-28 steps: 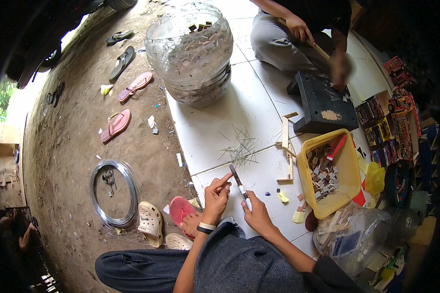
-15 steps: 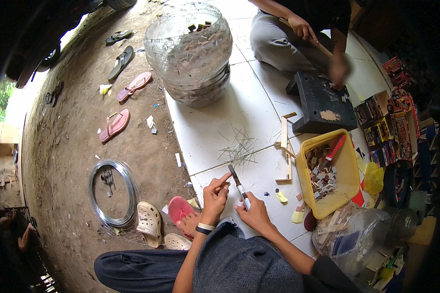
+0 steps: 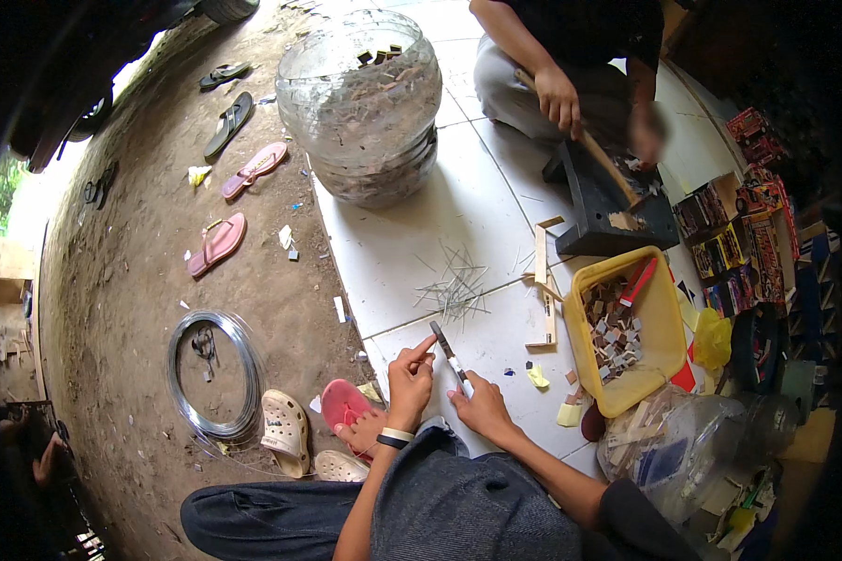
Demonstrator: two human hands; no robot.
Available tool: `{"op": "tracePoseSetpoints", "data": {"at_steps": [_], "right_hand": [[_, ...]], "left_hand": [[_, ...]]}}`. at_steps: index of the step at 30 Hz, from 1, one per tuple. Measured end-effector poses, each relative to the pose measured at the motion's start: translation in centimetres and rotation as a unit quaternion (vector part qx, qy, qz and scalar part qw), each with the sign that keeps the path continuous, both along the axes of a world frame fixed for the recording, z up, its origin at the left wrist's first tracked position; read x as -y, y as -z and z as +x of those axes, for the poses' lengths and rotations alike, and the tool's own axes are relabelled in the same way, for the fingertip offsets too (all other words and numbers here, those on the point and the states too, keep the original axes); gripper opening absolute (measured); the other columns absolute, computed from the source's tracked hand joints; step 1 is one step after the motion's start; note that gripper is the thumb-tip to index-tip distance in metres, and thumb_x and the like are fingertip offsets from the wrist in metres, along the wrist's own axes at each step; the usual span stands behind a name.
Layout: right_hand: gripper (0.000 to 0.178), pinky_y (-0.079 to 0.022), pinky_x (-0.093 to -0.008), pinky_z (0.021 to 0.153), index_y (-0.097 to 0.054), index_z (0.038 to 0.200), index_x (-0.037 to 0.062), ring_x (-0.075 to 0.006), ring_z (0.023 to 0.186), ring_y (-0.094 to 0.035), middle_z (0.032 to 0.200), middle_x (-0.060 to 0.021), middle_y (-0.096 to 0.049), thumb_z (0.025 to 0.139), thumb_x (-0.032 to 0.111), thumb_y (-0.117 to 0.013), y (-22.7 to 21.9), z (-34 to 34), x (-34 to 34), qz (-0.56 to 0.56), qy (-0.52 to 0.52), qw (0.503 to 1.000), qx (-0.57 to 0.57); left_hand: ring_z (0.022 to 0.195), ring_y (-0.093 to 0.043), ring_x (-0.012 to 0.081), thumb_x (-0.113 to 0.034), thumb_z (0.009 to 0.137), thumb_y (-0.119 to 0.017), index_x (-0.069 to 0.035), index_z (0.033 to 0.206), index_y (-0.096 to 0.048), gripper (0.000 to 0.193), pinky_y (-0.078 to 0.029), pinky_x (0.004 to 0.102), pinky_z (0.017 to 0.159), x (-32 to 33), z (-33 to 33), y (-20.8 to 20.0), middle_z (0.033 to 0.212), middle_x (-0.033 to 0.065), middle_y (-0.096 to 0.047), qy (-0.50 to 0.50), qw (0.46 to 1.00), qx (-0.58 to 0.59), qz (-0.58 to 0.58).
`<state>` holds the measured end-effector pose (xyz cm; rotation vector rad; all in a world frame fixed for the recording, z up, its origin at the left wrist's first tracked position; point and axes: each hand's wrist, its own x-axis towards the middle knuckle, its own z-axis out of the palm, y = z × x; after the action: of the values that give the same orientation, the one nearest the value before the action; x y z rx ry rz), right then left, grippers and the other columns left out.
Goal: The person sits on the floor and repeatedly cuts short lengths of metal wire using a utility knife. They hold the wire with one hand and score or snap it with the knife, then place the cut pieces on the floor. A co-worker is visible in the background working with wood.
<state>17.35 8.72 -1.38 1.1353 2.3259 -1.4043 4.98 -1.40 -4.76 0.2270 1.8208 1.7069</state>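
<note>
My right hand (image 3: 483, 406) is wrapped around a slim hand tool that looks like pliers (image 3: 445, 348), with a dark head and pale grips. The head points up and away, toward a loose pile of short thin wire pieces (image 3: 457, 283) on the white tiles. My left hand (image 3: 409, 381) is beside the tool, index finger reaching to its dark head while the other fingers curl in. Whatever those curled fingers may hold is too small or hidden to make out.
A yellow basin (image 3: 585, 280) of small chips stands at the right, near a clear plastic jar (image 3: 683, 449). Ahead are a big clear container (image 3: 355, 112) and a co-worker with a hammer (image 3: 608, 168) at a black stool (image 3: 580, 220). A wire coil (image 3: 176, 374) lies left.
The co-worker's hammer has swung down onto the black stool. My hands and the tool have shifted only slightly to the left.
</note>
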Motion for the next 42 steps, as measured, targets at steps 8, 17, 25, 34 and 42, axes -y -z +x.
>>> {"op": "tracePoseSetpoints", "data": {"at_steps": [8,17,25,34,42], "right_hand": [[0.027,-0.051,-0.0556,0.077,-0.057,0.113,0.0009,-0.0492,0.088,-0.067,0.089,-0.0269,-0.070,0.097,0.022,-0.064,-1.2,-1.7,-2.7,0.108,0.008,0.994,0.024],[0.038,-0.053,-0.0479,0.081,-0.055,0.133,0.0031,-0.0468,0.095,-0.068,0.099,-0.0280,-0.070,0.098,0.016,-0.062,-1.5,0.3,-1.3,0.032,-0.010,0.996,-0.079],[0.034,-0.052,-0.0483,0.083,-0.054,0.130,0.0045,-0.0473,0.099,-0.067,0.103,-0.0281,-0.069,0.098,0.013,-0.062,-1.6,-0.3,-0.3,0.023,0.031,0.996,-0.085],[0.041,-0.050,-0.0525,0.088,-0.050,0.135,0.0036,-0.0492,0.105,-0.063,0.110,-0.0283,-0.065,0.096,0.009,-0.061,-1.4,-0.5,0.1,0.031,0.013,0.992,-0.119],[0.045,-0.049,-0.0541,0.088,-0.047,0.139,0.0043,-0.0501,0.105,-0.061,0.110,-0.0292,-0.064,0.095,0.006,-0.060,-1.6,0.1,0.4,0.026,-0.019,0.993,-0.115]], "left_hand": [[0.066,-0.054,0.0063,0.002,0.096,-0.061,-0.005,0.131,-0.069,0.036,-0.045,0.0213,0.055,0.2,-0.8,-1.4,0.093,0.0029,-0.063,-0.036,0.998,0.044,-0.012],[0.070,-0.062,0.0094,-0.005,0.097,-0.068,0.001,0.124,-0.070,0.028,-0.054,0.0233,0.061,-0.5,-1.1,-3.2,0.096,0.0063,-0.069,-0.078,0.990,0.100,0.061],[0.072,-0.064,0.0102,-0.004,0.097,-0.067,0.003,0.119,-0.072,0.023,-0.058,0.0239,0.063,-0.8,-0.8,-3.4,0.097,0.0086,-0.071,-0.069,0.992,0.095,0.048],[0.071,-0.066,0.0110,-0.004,0.097,-0.068,0.004,0.116,-0.072,0.022,-0.057,0.0232,0.063,-0.7,-0.4,-2.9,0.095,0.0086,-0.072,-0.083,0.994,0.056,0.047],[0.071,-0.064,0.0106,-0.003,0.095,-0.069,0.002,0.122,-0.071,0.027,-0.054,0.0221,0.060,-0.6,-0.7,-2.9,0.099,0.0055,-0.071,-0.081,0.990,0.088,0.081]]}}
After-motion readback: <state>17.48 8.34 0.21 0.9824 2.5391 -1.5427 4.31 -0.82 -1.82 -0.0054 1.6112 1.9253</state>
